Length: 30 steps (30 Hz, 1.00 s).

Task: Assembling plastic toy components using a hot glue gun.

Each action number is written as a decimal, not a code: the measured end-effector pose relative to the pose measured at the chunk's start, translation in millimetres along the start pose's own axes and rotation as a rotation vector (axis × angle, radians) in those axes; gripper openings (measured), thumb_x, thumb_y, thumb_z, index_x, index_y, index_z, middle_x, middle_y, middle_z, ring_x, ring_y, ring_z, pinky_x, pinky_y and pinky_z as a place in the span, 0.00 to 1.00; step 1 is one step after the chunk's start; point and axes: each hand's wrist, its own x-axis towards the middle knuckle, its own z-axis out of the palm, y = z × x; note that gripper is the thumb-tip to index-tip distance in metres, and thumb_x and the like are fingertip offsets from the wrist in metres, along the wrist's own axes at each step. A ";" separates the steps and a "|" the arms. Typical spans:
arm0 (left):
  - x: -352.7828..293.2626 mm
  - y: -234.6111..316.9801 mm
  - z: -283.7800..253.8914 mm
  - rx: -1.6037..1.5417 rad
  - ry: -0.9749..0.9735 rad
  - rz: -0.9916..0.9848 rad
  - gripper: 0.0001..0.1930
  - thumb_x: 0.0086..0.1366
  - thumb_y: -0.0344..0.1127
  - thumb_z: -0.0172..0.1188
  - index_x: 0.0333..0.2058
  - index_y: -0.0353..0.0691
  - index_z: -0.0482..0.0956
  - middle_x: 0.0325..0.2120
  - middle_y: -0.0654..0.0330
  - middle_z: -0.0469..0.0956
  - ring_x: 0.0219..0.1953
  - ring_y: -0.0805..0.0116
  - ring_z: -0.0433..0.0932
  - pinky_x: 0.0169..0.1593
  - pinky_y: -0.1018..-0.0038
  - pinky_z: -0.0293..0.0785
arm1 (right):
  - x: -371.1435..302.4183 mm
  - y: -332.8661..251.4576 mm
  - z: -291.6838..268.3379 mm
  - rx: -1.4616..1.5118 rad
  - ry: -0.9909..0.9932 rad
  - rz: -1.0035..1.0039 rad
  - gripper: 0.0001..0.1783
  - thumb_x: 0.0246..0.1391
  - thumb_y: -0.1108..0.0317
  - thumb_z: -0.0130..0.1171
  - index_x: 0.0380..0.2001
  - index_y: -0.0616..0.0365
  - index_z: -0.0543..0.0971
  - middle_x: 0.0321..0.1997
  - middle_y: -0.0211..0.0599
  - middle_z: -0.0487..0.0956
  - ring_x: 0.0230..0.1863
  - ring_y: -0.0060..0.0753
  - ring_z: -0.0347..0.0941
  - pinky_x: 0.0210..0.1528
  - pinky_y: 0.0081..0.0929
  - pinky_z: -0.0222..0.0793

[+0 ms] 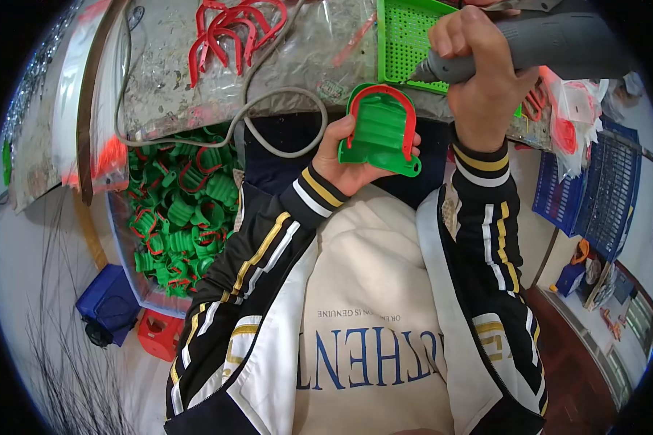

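My left hand (332, 158) grips a green plastic scoop-like part (381, 130) with a ribbed inside, in front of my chest. Along the part's upper edge and sides runs a red U-shaped piece (382, 89). A small ring sticks out from the part's lower right corner. My right hand (484, 90) is wrapped round a grey power screwdriver (548, 45), held roughly level. Its narrow tip points left, just above the red piece's top right; whether it touches cannot be made out.
A green perforated tray (382, 43) sits on the plastic-covered table (167, 80). Several loose red U-shaped pieces (228, 36) lie left of it. A looped grey cable (286, 90) hangs over the table edge. Below left stands a bin (159, 303) of green-and-red parts; plastic bags (579, 105) lie right.
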 end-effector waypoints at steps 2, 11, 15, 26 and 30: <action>0.2 -0.2 0.4 0.026 -0.014 -0.001 0.37 0.59 0.55 0.53 0.58 0.32 0.60 0.52 0.38 0.67 0.54 0.46 0.69 0.58 0.55 0.66 | -4.3 -2.9 4.1 -0.085 0.016 0.046 0.16 0.53 0.71 0.57 0.42 0.65 0.68 0.21 0.27 0.66 0.19 0.20 0.62 0.22 0.18 0.60; -1.0 -1.9 -0.7 0.057 -0.031 0.015 0.37 0.60 0.55 0.53 0.59 0.31 0.59 0.52 0.38 0.67 0.54 0.46 0.69 0.58 0.54 0.66 | -11.6 10.0 3.5 0.017 0.010 0.065 0.14 0.50 0.75 0.57 0.41 0.65 0.69 0.21 0.27 0.68 0.19 0.20 0.63 0.22 0.18 0.61; -2.2 -1.3 2.4 0.062 -0.042 0.005 0.37 0.60 0.55 0.53 0.59 0.32 0.59 0.52 0.39 0.67 0.54 0.46 0.69 0.58 0.54 0.65 | -15.5 8.8 4.7 -0.003 0.033 0.067 0.14 0.51 0.74 0.56 0.41 0.65 0.69 0.20 0.28 0.67 0.18 0.20 0.63 0.22 0.18 0.61; -4.5 1.7 9.4 0.147 -0.036 0.007 0.37 0.60 0.57 0.51 0.59 0.33 0.60 0.52 0.39 0.68 0.54 0.46 0.70 0.57 0.53 0.67 | -25.9 5.5 10.1 -0.021 0.090 0.014 0.13 0.53 0.71 0.54 0.40 0.62 0.65 0.19 0.29 0.64 0.18 0.22 0.59 0.23 0.19 0.60; -4.1 2.4 16.8 0.218 -0.001 0.063 0.37 0.61 0.57 0.49 0.58 0.32 0.60 0.52 0.39 0.68 0.53 0.46 0.70 0.57 0.53 0.67 | -16.1 -5.8 5.0 0.014 -0.018 0.094 0.14 0.53 0.70 0.54 0.40 0.61 0.65 0.20 0.28 0.64 0.19 0.21 0.60 0.24 0.18 0.59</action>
